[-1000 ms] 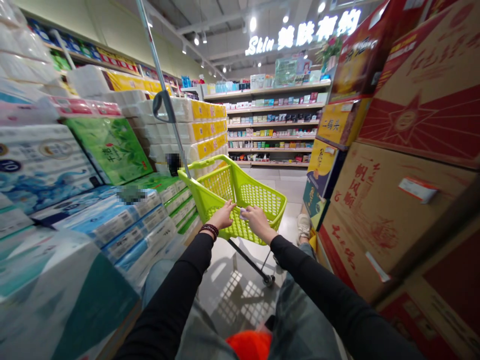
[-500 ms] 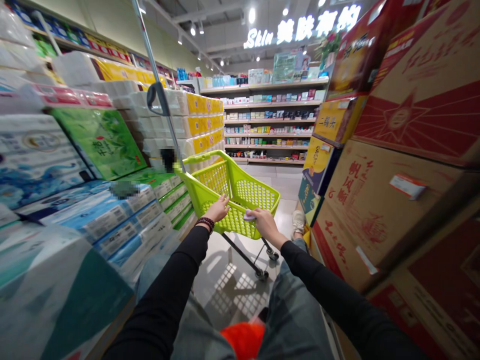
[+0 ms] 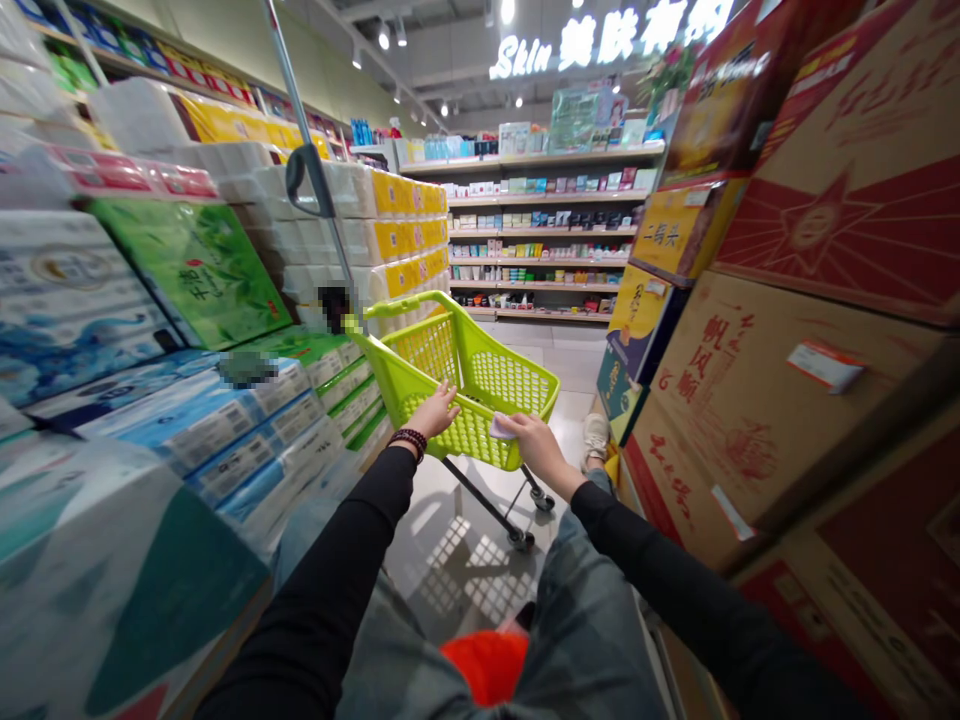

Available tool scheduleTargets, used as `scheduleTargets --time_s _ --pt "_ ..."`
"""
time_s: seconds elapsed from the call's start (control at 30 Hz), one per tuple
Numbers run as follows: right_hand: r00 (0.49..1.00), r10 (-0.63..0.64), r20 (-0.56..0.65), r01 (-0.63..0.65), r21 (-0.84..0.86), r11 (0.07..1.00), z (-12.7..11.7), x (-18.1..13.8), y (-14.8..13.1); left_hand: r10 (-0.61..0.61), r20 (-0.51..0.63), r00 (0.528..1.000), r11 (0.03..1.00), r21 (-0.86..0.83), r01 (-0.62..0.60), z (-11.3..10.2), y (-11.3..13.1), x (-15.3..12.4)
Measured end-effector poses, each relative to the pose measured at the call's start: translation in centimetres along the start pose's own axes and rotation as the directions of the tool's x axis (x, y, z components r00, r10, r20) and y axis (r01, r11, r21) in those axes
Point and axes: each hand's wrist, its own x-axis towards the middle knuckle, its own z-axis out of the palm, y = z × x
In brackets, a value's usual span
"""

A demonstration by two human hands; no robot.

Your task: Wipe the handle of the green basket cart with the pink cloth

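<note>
A lime-green shopping cart (image 3: 517, 385) with perforated basket walls stands in front of my knees. My left hand (image 3: 436, 410), with a dark bead bracelet at the wrist, is closed over the near upper rim of the basket. Farther right along that same rim, my right hand (image 3: 531, 440) pinches a pale, whitish-lilac cloth (image 3: 501, 427) and presses it against the green plastic. Part of the cloth is hidden under the fingers. Two black caster wheels (image 3: 520, 539) show below the basket.
Stacked tissue packs (image 3: 195, 270) line the left side, close to the cart. Cardboard cartons (image 3: 742, 400) rise on the right beside my shoe (image 3: 596, 440). A grey pole handle (image 3: 309, 180) stands upright at the left. Behind are shelves (image 3: 540, 230) of small products. Something orange-red (image 3: 487, 665) lies between my legs.
My right hand and the cloth have shifted very slightly right along the basket rim. My left hand stays on the rim. The view has tilted a little.
</note>
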Motion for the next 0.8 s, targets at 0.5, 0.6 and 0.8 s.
scheduleTargets --time_s 0.5,0.6,0.8 --pt "0.997 -0.056 0.05 0.057 -0.023 0.998 0.6 4.8 -2.3 0.04 -0.035 0.999 0.999 -0.034 -0.041 0.5 0.3 -0.4" --pt "0.994 -0.109 0.023 0.109 -0.017 0.994 0.3 1.9 0.2 0.042 -0.04 0.998 0.998 -0.05 -0.044 0.6 -0.3 -0.5" --pt "0.991 -0.136 -0.017 0.136 0.005 0.991 -0.4 -1.2 3.4 0.017 -0.039 0.999 0.996 -0.087 -0.021 1.1 -0.4 0.3"
